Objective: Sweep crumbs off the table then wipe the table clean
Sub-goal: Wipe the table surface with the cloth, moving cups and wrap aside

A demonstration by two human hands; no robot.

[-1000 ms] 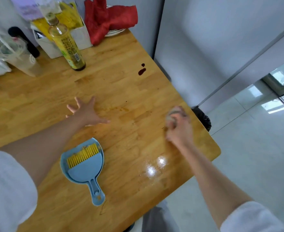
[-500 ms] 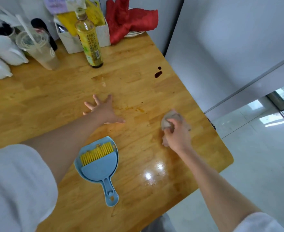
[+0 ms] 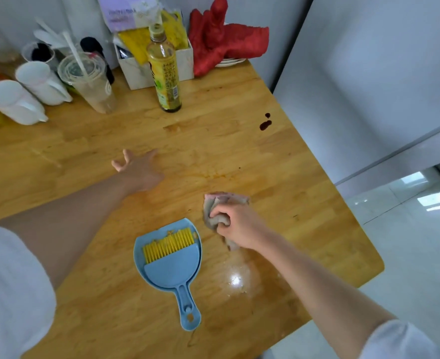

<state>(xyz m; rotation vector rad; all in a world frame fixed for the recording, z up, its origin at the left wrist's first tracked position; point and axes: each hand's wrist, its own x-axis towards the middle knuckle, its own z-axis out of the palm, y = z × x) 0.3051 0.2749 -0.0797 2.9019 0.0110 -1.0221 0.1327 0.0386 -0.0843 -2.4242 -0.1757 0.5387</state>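
My right hand [image 3: 242, 226] is shut on a crumpled grey cloth [image 3: 221, 203] and presses it onto the wooden table [image 3: 213, 141], just right of the blue dustpan [image 3: 173, 268]. A small brush with yellow bristles [image 3: 168, 244] lies inside the dustpan, with a few crumbs at the pan's lip. My left hand [image 3: 138, 168] rests flat on the table with fingers spread, holding nothing. A dark red stain [image 3: 265, 124] sits near the table's right edge. A wet shiny patch [image 3: 235, 279] lies below the cloth.
At the back stand a yellow-labelled bottle [image 3: 165, 73], a plastic cup with a straw [image 3: 89, 81], white jugs [image 3: 16, 102], a white box [image 3: 141, 66] and a red cloth [image 3: 224, 40] on a plate. A grey cabinet wall [image 3: 356, 86] borders the table's right side.
My right hand has slid the cloth leftward across the table, from near the right edge to beside the dustpan. My left hand has stayed flat in place.
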